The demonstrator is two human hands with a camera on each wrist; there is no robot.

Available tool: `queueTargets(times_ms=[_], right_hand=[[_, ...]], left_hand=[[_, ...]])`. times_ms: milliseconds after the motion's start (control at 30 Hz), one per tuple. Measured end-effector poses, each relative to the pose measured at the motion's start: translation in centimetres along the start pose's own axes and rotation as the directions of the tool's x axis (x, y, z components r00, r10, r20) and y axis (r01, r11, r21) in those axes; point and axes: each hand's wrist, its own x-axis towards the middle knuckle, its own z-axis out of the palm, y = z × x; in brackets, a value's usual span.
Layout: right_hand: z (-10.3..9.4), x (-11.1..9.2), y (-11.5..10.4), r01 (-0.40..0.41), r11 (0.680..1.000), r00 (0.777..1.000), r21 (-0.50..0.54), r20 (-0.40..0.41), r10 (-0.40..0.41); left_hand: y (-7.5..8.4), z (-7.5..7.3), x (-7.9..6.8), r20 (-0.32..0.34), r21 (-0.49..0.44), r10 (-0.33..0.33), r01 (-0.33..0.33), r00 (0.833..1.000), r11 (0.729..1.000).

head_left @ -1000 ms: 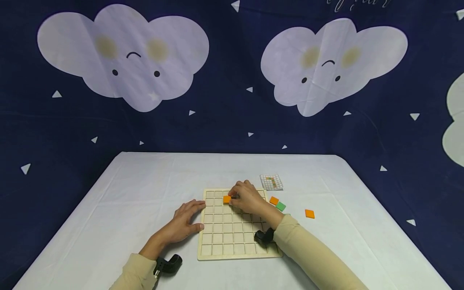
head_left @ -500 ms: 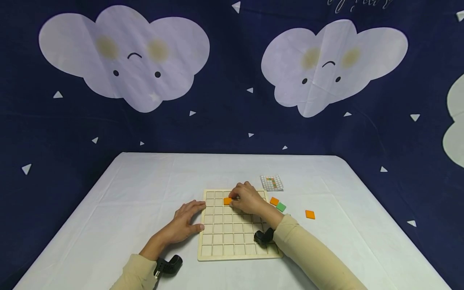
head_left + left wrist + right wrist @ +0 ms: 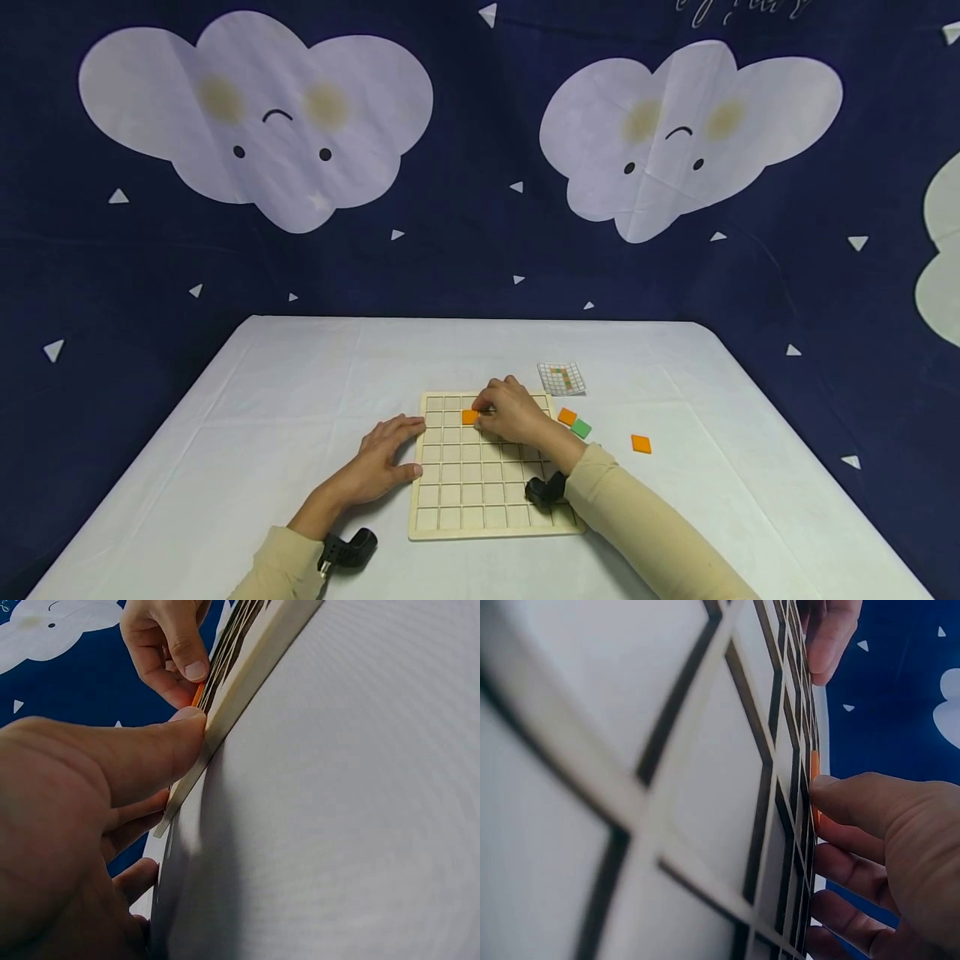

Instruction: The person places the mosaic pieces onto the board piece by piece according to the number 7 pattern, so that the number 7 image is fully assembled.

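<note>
A pale wooden grid board (image 3: 450,523) lies on the white tabletop. One orange square tile (image 3: 469,417) sits in its second row from the far side. Thumb and curled fingers of the right hand (image 3: 512,410) pinch at this tile's right side, covering the squares just beyond. In the right wrist view, orange (image 3: 815,763) shows on both sides of the thumb tip. The left hand (image 3: 375,467) is spread at the board's left edge, its fingertips and thumb (image 3: 161,750) touching the rim.
Right of the board lie an orange tile (image 3: 567,416) and a green tile (image 3: 581,428), side by side. Another orange tile (image 3: 641,444) lies farther right. Behind them is a small printed grid card (image 3: 562,378). A dark blue cloud-patterned cloth (image 3: 480,250) hangs behind the table.
Both hands keep their places. The right fingers shift only slightly at the orange tile; the board and the other tiles have not moved.
</note>
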Motion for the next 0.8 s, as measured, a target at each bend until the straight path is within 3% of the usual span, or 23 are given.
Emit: queueTargets(times_ms=[300, 800], right_hand=[[-0.2, -0.1, -0.1, 0.003, 1.0, 1.0, -0.008, -0.002, -0.003], [-2.3, -1.1, -0.1, -0.054, 0.994, 0.996, 0.092, -0.06, 0.06]], left_hand=[[0.0, 0.0, 0.1, 0.007, -0.009, -0.018, 0.018, 1.0, 1.0], [-0.1, 0.1, 0.0, 0.005, -0.009, -0.003, 0.003, 1.0, 1.0]])
